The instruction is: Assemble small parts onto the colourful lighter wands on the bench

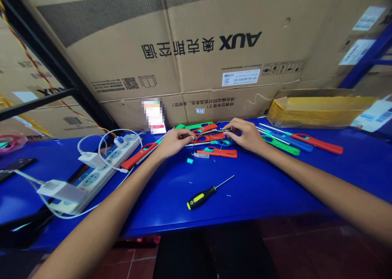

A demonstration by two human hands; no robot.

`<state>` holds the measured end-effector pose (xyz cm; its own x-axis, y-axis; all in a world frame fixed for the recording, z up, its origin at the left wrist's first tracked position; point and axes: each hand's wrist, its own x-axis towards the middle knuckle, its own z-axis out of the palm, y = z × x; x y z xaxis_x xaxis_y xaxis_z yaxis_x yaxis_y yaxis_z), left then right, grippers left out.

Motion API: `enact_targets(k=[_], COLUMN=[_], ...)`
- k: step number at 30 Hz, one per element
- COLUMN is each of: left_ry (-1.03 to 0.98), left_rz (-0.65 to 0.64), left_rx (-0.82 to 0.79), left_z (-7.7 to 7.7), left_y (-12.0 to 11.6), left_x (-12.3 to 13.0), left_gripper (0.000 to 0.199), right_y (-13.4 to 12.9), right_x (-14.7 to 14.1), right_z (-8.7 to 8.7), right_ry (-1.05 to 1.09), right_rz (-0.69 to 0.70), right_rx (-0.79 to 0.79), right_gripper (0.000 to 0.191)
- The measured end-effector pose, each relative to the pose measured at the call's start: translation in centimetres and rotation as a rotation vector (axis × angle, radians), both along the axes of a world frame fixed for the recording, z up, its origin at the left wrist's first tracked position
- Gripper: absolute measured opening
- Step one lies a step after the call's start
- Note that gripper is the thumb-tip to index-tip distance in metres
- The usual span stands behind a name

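My left hand [176, 143] bends over the left end of a pile of long-reach lighters, its fingertips close together; what they grip is too small to make out. On the pile's other side my right hand [245, 136] pinches a small metallic piece by a thin wire. Between both hands lies an orange-red lighter body [214, 138], with another orange-red lighter [225, 153] nearer me. Small metal parts [201, 155] and a teal piece [190, 160] lie just in front. A black-and-yellow screwdriver [202, 198] rests closer to the table's front edge.
Red, blue and green lighters [303, 142] lie at right, before a yellow-taped carton [306, 109]. A power strip [92, 179] with white chargers and cables occupies the left. A lit phone [154, 118] leans against the large cardboard box [190, 75] behind.
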<state>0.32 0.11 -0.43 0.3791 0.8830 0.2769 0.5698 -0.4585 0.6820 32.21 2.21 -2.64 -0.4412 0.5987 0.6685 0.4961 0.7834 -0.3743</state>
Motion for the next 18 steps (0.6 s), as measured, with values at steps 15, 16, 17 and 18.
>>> enact_targets(k=[15,16,17,18], left_ry=[-0.1,-0.131,-0.159,-0.179], left_rz=[-0.012,-0.01,-0.002,0.008], left_rx=[-0.04,-0.052,-0.06,-0.064], left_z=[-1.7,-1.7,-1.8,-1.9], left_y=[0.2,0.1,0.0,0.0], left_x=[0.8,1.0,1.1,1.1], left_gripper=[0.032,0.032,0.032,0.033], right_y=[0.1,0.1,0.1,0.1], right_x=[-0.1,-0.1,-0.1,-0.1], right_z=[-0.2,-0.2,-0.2,-0.2], right_ry=[0.041,0.038,0.039,0.041], right_rz=[-0.014,-0.015,-0.018,-0.022], right_rx=[0.039,0.036,0.037,0.039], right_gripper=[0.009,0.009,0.008,0.007])
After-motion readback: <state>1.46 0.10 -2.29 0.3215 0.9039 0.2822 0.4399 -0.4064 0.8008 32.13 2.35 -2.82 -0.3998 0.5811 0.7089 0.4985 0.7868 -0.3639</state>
